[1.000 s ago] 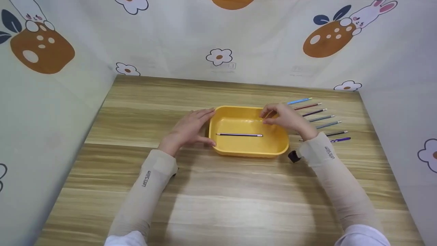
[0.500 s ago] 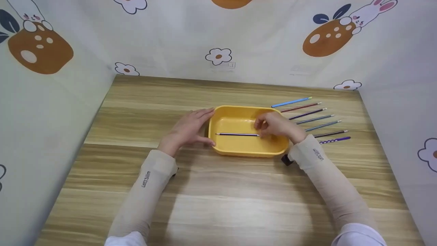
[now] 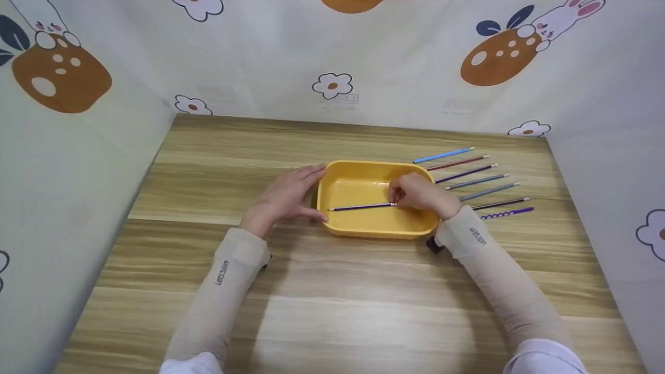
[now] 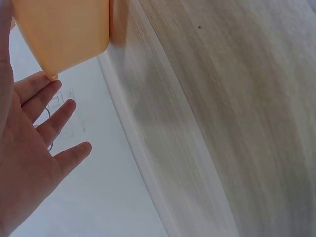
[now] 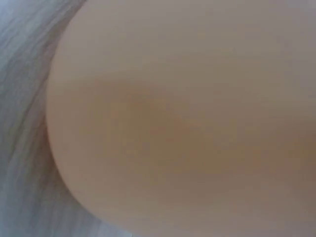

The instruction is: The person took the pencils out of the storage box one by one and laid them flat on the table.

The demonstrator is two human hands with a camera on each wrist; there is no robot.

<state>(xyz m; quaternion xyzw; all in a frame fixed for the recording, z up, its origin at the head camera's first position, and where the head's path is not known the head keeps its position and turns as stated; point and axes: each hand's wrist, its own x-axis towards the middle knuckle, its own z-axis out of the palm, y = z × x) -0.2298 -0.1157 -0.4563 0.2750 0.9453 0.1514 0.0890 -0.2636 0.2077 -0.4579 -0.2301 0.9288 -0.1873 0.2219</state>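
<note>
A yellow plastic basin point(image 3: 358, 230) stands on the wooden table, with one dark pencil point(image 3: 361, 206) inside it. My right hand point(image 3: 418, 195) reaches over the basin's right side and pinches the pencil by its eraser end; the sharpened tip points left. My left hand point(image 3: 286, 197) spreads along the basin's left side, fingertips and thumb at the rim. In the left wrist view the fingers of the left hand point(image 4: 34, 143) are straight, touching the rim of the basin point(image 4: 69, 34). The right wrist view holds mostly the basin's blurred wall point(image 5: 173, 148); the right fingers are not seen there.
Right of the basin several pencils lie side by side in a slanted row, from a light blue one point(image 3: 444, 155) at the back to a purple one point(image 3: 506, 213) at the front. The right forearm passes close to the front ones. Printed fabric walls point(image 3: 260, 67) border the table.
My right hand has come down into the basin and taken hold of the pencil's eraser end. The pencil has turned slightly, its tip swinging toward me. The left hand stays put.
</note>
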